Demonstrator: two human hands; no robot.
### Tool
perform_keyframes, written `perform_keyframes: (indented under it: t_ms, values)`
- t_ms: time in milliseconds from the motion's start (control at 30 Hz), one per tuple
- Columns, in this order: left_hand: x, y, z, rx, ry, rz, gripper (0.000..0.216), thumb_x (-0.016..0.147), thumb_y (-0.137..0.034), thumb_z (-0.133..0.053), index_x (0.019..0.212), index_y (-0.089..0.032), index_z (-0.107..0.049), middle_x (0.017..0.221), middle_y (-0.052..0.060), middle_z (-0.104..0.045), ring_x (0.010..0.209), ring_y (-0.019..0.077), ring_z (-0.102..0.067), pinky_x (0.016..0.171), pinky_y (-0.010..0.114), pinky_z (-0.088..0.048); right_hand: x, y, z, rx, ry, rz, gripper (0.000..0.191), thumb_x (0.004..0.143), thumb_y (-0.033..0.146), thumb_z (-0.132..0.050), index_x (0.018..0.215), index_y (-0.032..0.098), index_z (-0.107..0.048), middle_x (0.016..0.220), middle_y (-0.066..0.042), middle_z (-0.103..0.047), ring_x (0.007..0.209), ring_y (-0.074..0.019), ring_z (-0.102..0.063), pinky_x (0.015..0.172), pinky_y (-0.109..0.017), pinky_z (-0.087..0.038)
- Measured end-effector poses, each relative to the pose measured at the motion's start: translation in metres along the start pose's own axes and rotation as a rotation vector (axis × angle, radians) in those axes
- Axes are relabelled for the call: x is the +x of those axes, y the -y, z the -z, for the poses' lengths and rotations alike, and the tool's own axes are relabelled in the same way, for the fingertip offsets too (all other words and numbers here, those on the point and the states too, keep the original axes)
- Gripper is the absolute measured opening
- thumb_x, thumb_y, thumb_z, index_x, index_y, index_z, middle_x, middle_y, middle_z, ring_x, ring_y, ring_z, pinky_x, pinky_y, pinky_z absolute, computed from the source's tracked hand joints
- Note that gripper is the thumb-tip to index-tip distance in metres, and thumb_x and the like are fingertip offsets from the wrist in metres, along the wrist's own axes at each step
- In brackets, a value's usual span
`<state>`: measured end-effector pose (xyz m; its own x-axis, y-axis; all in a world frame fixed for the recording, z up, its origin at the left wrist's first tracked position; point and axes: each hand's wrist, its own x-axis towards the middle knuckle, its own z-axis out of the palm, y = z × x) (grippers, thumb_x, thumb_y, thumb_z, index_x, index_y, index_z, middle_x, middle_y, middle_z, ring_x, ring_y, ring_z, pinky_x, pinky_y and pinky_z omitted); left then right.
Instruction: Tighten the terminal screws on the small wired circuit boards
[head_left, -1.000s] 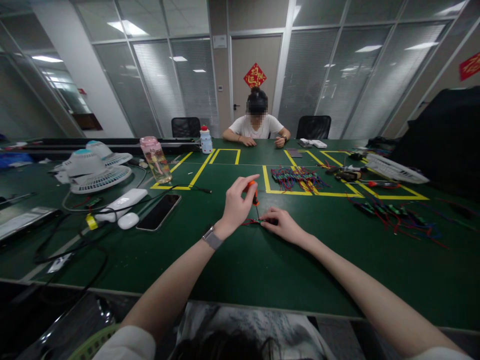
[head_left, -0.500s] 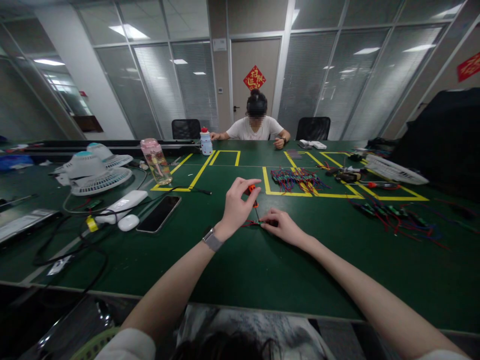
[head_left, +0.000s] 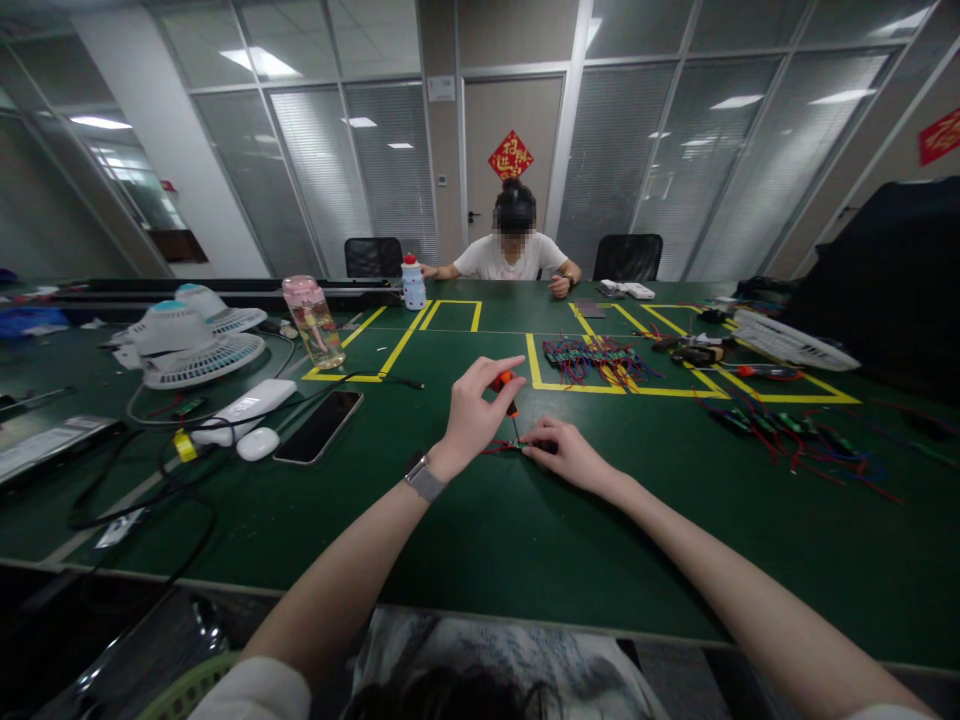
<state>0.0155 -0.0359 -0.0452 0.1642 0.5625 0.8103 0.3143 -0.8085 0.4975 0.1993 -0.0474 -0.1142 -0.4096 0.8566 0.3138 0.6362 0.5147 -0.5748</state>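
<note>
My left hand (head_left: 474, 412) is closed around the orange handle of a small screwdriver (head_left: 507, 385), held upright with its tip down on a small wired circuit board (head_left: 517, 445) on the green table (head_left: 480, 540). My right hand (head_left: 564, 452) pinches that board flat against the table from the right. Red and blue wires trail out to the left of the board.
A pile of wired boards (head_left: 596, 358) lies in a yellow-taped square behind; more wired boards (head_left: 787, 430) lie at the right. A phone (head_left: 319, 425), a mouse (head_left: 256, 443), two fans (head_left: 191, 345) and a bottle (head_left: 313, 320) sit at the left. Another person (head_left: 513, 250) sits opposite.
My left hand's fingers have shifted slightly on the screwdriver handle. The person opposite has stretched one arm toward the small bottle. My right hand stays on the board.
</note>
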Motion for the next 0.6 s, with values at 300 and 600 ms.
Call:
perform_keyframes:
  t_ms: [300, 600]
  values:
    - [0.0005, -0.0022, 0.0003, -0.107, 0.081, 0.052, 0.031, 0.096, -0.02, -0.039, 0.124, -0.02, -0.053, 0.109, 0.007, -0.062, 0.086, 0.0123, -0.063, 0.079, 0.027, -0.049, 0.0001, -0.0007, -0.0008, 0.011, -0.003, -0.005, 0.017, 0.083, 0.023, -0.062, 0.094, 0.017, -0.073, 0.082, -0.005, -0.059, 0.069, -0.0151, -0.057, 0.069, -0.028, -0.046]
    - [0.0018, -0.0063, 0.0019, 0.039, 0.029, 0.018, 0.021, 0.092, -0.027, -0.05, 0.106, -0.019, -0.064, 0.094, 0.005, -0.059, 0.084, 0.0132, -0.057, 0.075, 0.025, -0.048, -0.0003, -0.0007, -0.0002, 0.003, -0.002, 0.005, 0.017, 0.083, 0.023, -0.062, 0.093, 0.017, -0.073, 0.081, -0.005, -0.059, 0.07, -0.0152, -0.057, 0.068, -0.028, -0.046]
